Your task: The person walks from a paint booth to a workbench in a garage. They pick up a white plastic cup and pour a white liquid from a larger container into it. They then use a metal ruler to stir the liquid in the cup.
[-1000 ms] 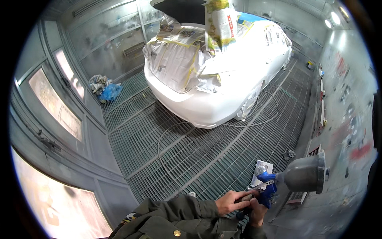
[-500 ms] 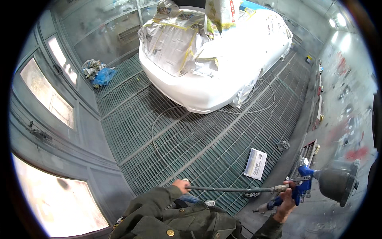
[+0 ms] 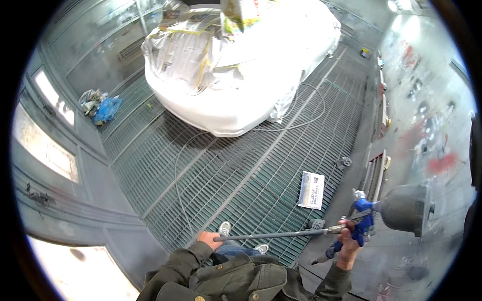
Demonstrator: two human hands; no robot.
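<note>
My right hand (image 3: 347, 246) is wrapped round the handle of a blue spray gun (image 3: 365, 220) at the right. A large dark grey paint cup (image 3: 405, 209) sticks out from the gun's right side. From a metal fitting beside that hand, a grey air hose (image 3: 271, 235) runs left, nearly straight. Its other visible stretch ends in my left hand (image 3: 209, 240), closed around it in front of my body. Below the gun, near my right wrist, shows a blue part with a dark tip (image 3: 326, 253); what it belongs to is unclear.
A white car (image 3: 201, 108), partly masked with paper, stands ahead on a floor grating (image 3: 241, 165). A thin hose (image 3: 176, 170) loops over the grating. A printed white panel (image 3: 312, 190) lies near the right wall. Crumpled paper and blue plastic (image 3: 106, 109) lie at left.
The view has swung, so the car, grating and wall sit further left and higher. Both hands still hold the gun and hose, now further left in view. My shoes show more.
</note>
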